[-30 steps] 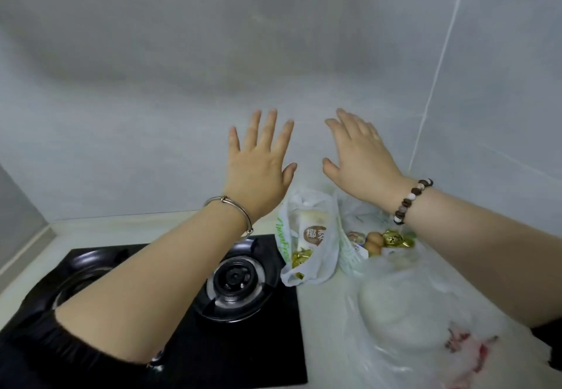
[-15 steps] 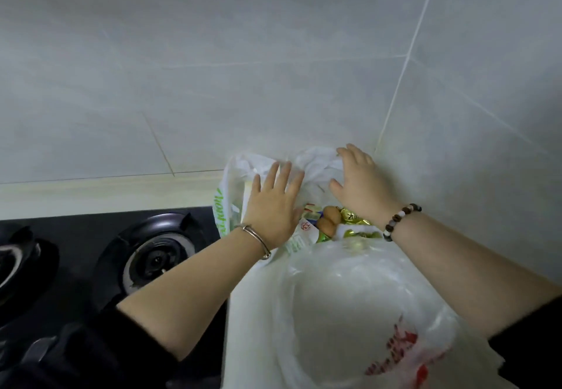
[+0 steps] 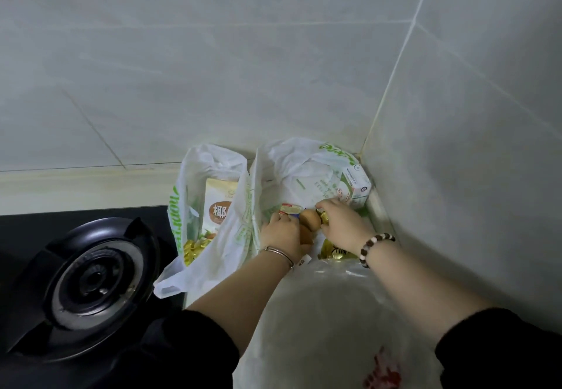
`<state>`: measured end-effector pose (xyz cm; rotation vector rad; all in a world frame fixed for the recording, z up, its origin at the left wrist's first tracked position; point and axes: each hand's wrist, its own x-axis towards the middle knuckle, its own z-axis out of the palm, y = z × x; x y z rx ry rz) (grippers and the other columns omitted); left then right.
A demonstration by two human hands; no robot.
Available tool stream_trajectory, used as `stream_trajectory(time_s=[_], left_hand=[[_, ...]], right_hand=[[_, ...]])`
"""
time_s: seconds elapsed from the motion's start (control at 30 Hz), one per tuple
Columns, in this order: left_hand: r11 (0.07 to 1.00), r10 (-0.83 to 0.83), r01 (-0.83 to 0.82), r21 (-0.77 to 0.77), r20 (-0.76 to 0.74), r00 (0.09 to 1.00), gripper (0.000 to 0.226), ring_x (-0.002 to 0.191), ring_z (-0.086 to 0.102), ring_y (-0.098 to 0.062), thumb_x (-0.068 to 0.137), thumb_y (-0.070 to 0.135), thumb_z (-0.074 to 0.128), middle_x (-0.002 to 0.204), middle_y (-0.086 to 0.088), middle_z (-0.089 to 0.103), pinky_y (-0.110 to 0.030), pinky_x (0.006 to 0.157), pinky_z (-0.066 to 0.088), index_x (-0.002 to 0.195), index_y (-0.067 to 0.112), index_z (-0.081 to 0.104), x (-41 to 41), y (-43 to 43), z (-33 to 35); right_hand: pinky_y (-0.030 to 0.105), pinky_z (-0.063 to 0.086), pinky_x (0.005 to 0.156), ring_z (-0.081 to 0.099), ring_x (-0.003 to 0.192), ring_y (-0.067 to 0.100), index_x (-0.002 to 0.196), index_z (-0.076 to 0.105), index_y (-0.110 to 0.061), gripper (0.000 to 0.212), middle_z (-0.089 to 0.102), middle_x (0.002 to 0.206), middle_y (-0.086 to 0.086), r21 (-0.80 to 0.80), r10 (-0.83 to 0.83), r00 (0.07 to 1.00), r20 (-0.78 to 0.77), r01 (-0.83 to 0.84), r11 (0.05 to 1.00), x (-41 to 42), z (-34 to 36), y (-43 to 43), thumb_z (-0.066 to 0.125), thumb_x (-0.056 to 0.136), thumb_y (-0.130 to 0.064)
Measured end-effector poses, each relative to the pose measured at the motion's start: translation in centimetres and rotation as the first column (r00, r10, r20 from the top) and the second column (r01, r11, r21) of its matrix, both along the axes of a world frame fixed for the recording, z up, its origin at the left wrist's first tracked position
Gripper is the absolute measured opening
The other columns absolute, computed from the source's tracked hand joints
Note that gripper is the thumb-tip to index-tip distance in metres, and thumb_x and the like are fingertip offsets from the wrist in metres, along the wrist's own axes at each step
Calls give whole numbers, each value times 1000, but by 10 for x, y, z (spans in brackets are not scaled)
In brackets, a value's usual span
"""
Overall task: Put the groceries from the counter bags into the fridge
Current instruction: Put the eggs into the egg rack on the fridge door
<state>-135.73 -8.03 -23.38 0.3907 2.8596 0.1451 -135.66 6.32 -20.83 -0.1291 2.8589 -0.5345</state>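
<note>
Two white bags with green print stand in the counter corner. The left bag (image 3: 182, 206) holds a cream carton (image 3: 217, 206) and gold-wrapped sweets (image 3: 193, 248). Both my hands are inside the right bag (image 3: 304, 169). My left hand (image 3: 281, 235) curls round a brown egg (image 3: 305, 236) low in the bag. A second brown egg (image 3: 310, 218) lies between my hands. My right hand (image 3: 345, 226) curls its fingers over a gold-wrapped item (image 3: 324, 218) beside that egg. A small lidded tub (image 3: 290, 208) and a white-green box (image 3: 354, 188) also sit in this bag.
A translucent bag with red print (image 3: 334, 328) lies in front, under my forearms. A black gas hob with a round burner (image 3: 91, 282) fills the left side. Grey tiled walls meet in a corner (image 3: 365, 151) right behind the bags.
Both hands dropped from open and raised before the wall down into the right bag, and their fingers curled onto items there. The view swung right and down towards the bags.
</note>
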Motion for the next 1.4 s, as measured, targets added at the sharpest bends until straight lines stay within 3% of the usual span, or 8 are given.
stream_trajectory(time_s=[0.3, 0.4, 0.5, 0.7, 0.87, 1.13, 1.3, 1.4], left_hand=[[987, 94, -88, 131, -43, 995, 25, 104, 53, -24, 80, 37, 54, 98, -3, 64, -31, 79, 38, 93, 19, 65, -8, 9, -10], [952, 168, -141, 272, -79, 983, 32, 93, 59, -25, 77, 39, 62, 97, -5, 63, -28, 65, 39, 96, 14, 61, -8, 0, -3], [896, 209, -173, 410, -46, 977, 45, 92, 59, -25, 74, 38, 69, 105, -4, 59, -31, 71, 46, 110, 13, 57, -9, -11, 11], [791, 260, -219, 571, 10, 965, 49, 90, 57, -21, 68, 31, 79, 102, -3, 60, -29, 73, 46, 107, 16, 53, -4, -28, 34], [725, 270, -244, 644, 60, 961, 49, 89, 55, -17, 68, 24, 80, 94, 5, 56, -26, 75, 47, 108, 17, 53, 8, -41, 45], [579, 334, -293, 760, 107, 937, 52, 90, 53, -15, 68, 25, 82, 99, 6, 55, -25, 81, 47, 113, 23, 57, 26, -72, 80], [449, 425, -326, 832, 123, 897, 46, 89, 57, -20, 71, 19, 80, 95, 7, 54, -39, 87, 52, 111, 20, 57, 51, -113, 104], [408, 493, -343, 846, 112, 863, 49, 92, 59, -22, 74, 18, 78, 100, 3, 56, -37, 88, 51, 117, 18, 54, 80, -151, 119]], right_hand=[[31, 37, 101, 44, 123, 21, 133, 47, -15, 49, 49, 133, 5, -35, 7, 999, -42, -9, 999, -6, -19, 5, 61, 86, -10], [32, 35, 104, 43, 125, 21, 135, 46, -16, 51, 49, 134, 4, -24, 17, 997, -75, -19, 1000, -10, -19, 0, 61, 86, -12], [35, 37, 104, 44, 124, 21, 135, 47, -17, 52, 52, 132, 4, 17, 59, 995, -83, -58, 998, -15, -21, -6, 63, 85, -19], [35, 46, 86, 54, 105, 23, 117, 56, -19, 36, 59, 111, 3, 276, 223, 974, -23, -208, 938, -26, -24, -24, 63, 83, -31], [33, 46, 72, 60, 94, 26, 111, 58, -18, 27, 59, 103, 7, 324, 241, 970, -22, -221, 920, -23, -22, -33, 60, 85, -26], [32, 43, 76, 54, 100, 26, 119, 55, -14, 35, 55, 113, 8, 41, 5, 943, -332, 9, 999, -11, 32, -61, 61, 85, -20], [36, 42, 94, 48, 115, 27, 130, 49, -12, 46, 53, 125, 7, -154, 1, 891, -454, -79, 985, 6, 78, -117, 61, 87, -18], [34, 39, 98, 46, 121, 26, 134, 45, -13, 51, 51, 132, 6, -207, 69, 889, -453, -180, 962, 27, 96, -163, 62, 86, -18]])
